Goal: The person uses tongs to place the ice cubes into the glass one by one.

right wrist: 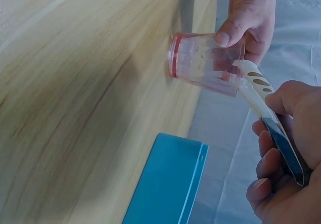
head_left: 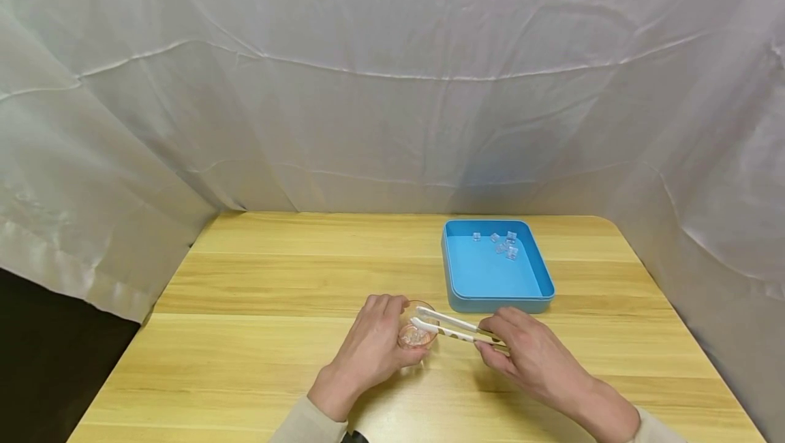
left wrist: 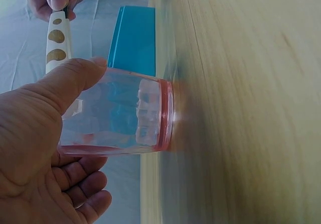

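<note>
The left hand (head_left: 374, 341) grips a clear, pink-tinted cup (left wrist: 120, 113) standing on the table, its thumb and fingers round the wall. Clear cubes (left wrist: 146, 111) lie at the cup's bottom. White tongs with gold spots (head_left: 450, 331) are held in the right hand (head_left: 536, 354), pinched between thumb and fingers. Their tips are at the cup's mouth, and in the left wrist view a clear cube (left wrist: 76, 107) shows near the mouth. In the right wrist view the right hand (right wrist: 296, 148) is curled round the tongs' handle, close to the cup (right wrist: 208, 63).
A blue square tray (head_left: 498, 304) stands on the wooden table (head_left: 264, 279), behind and to the right of the cup. Several clear cubes (head_left: 512, 252) lie near its back. Grey cloth (head_left: 392, 123) hangs behind the table and at both sides.
</note>
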Demonstrator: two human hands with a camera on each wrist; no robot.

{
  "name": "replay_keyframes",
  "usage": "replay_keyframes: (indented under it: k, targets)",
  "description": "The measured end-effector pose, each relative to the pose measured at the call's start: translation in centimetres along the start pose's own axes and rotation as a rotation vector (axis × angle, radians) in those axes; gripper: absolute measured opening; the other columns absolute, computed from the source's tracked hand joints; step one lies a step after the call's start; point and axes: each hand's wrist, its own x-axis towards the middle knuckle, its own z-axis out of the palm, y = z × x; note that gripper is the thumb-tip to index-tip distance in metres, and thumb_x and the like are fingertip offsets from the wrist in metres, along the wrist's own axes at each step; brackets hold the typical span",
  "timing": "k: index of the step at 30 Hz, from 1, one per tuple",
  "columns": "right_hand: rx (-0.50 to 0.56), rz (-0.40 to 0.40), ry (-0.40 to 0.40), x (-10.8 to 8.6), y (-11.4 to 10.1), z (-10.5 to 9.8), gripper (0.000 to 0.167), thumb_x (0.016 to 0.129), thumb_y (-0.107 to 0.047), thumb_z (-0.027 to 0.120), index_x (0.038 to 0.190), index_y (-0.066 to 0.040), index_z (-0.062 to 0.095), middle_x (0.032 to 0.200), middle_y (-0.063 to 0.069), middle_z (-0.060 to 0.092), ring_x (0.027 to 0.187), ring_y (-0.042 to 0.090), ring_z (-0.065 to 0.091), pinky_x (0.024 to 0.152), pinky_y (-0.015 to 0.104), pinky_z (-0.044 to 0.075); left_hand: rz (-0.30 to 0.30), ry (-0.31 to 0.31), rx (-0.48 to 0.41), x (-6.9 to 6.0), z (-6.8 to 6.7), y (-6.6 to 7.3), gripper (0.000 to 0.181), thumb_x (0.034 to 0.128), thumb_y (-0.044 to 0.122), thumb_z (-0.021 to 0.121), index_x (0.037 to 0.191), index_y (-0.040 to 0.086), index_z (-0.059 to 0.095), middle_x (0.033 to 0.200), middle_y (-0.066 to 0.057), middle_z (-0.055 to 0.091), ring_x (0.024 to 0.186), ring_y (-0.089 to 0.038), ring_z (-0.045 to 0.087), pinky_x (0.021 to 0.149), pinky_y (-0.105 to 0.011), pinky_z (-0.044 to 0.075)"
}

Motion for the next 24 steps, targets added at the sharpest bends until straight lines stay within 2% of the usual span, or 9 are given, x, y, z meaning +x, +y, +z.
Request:
replay_keyframes:
  k: [5,16,24]
  targets:
    - [0.002,0.005,0.000,0.01,-0.03,0.02,0.021,0.083,-0.014,0.086,0.097,-0.018,0.072,0.085,-0.017,0.052,0.076,-0.003,0.040,0.059,0.013,0.039,0.002,0.003,-0.002,0.03,-0.01,0.00,0.071,0.0757,0.043,0.093,0.127,0.002,0.064,0.118,-0.008,0.069,0.115,-0.025,0.059,0.105,-0.041,0.050]
    - [0.009,0.013,-0.004,-0.01,0.04,0.11,0.021,0.083,-0.014,0.086,0.097,-0.018,0.071,0.085,-0.017,0.052,0.075,-0.004,0.039,0.059,0.013,0.039,0.034,0.025,0.062,0.06,-0.29,0.01,0.072,0.0746,0.046,0.092,0.126,0.003,0.065,0.116,-0.006,0.070,0.111,-0.023,0.060,0.098,-0.040,0.054]
    - [0.012,0.002,0.004,-0.03,0.11,0.16,0.021,0.083,-0.014,0.086,0.097,-0.018,0.071,0.085,-0.017,0.052,0.076,-0.004,0.039,0.059,0.012,0.038,0.032,0.001,0.031,0.15,-0.43,-0.15,0.073,0.0760,0.047,0.091,0.128,0.004,0.064,0.119,-0.008,0.069,0.114,-0.024,0.059,0.099,-0.042,0.053]
